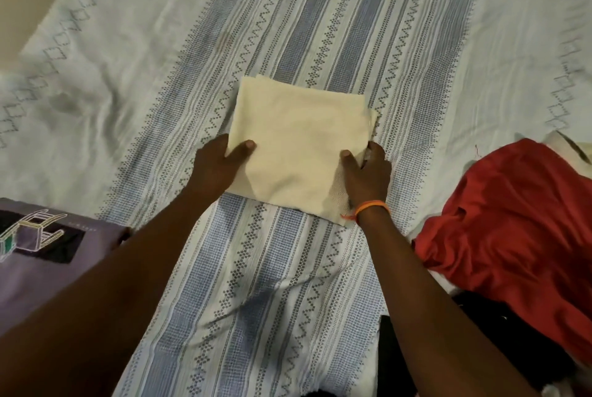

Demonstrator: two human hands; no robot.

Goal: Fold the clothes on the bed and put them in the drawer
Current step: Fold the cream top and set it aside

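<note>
Lying at the far left, near the bed's edge, a purple garment [38,271] rests flat, its dark printed panel with a line-drawn chair facing up. The bedsheet [288,284] beneath everything is pale with blue and grey woven stripes and zigzag bands running away from the viewer, and it wrinkles in several places.

Next, the left hand [214,169] grips the left edge of a folded cream cloth [298,146]: the thumb lies on top of the fabric while the fingers tuck under the edge, out of sight. The cloth sits in the middle of the bed on the striped band, folded into a rough square, with layered edges showing at its far and right sides and a textured underlayer showing at its near right corner.

The right hand [365,175] grips the cloth's right edge in the same way, thumb pressed on top and fingers curled round the side. An orange band [371,206] circles that wrist.

Further right, a red garment [512,223] lies crumpled in a heap, apart from the cream cloth. Dark clothing [403,358] lies just beside and partly under it at the lower right, and a pale item [567,146] peeks out behind the red heap.
</note>
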